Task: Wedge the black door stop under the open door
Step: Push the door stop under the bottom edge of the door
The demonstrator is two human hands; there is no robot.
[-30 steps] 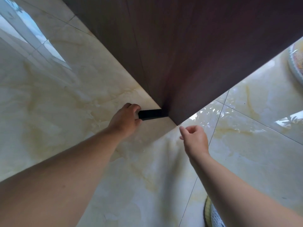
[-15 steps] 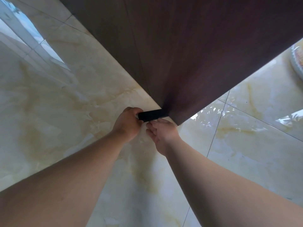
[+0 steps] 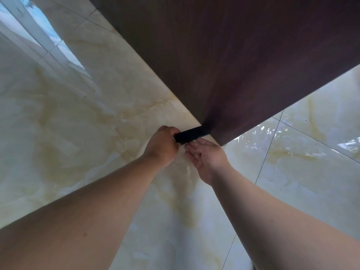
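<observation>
The black door stop [image 3: 190,135] lies on the floor with its far end under the bottom corner of the dark brown door [image 3: 233,65]. My left hand [image 3: 162,146] grips the stop's near end, fingers curled around it. My right hand [image 3: 207,157] sits just right of the stop with its fingers spread flat near the floor, fingertips touching or almost touching the stop's lower side; it holds nothing. The tip of the stop is hidden beneath the door.
Glossy cream marble floor tiles [image 3: 78,133] spread all around, with grout lines on the right [image 3: 272,141]. A window reflection [image 3: 44,36] shines at the upper left. The door leaf fills the upper middle and right.
My right hand came in from the right to the stop, then opened flat beside it. My left hand kept its grip on the stop. The view shifted slightly.
</observation>
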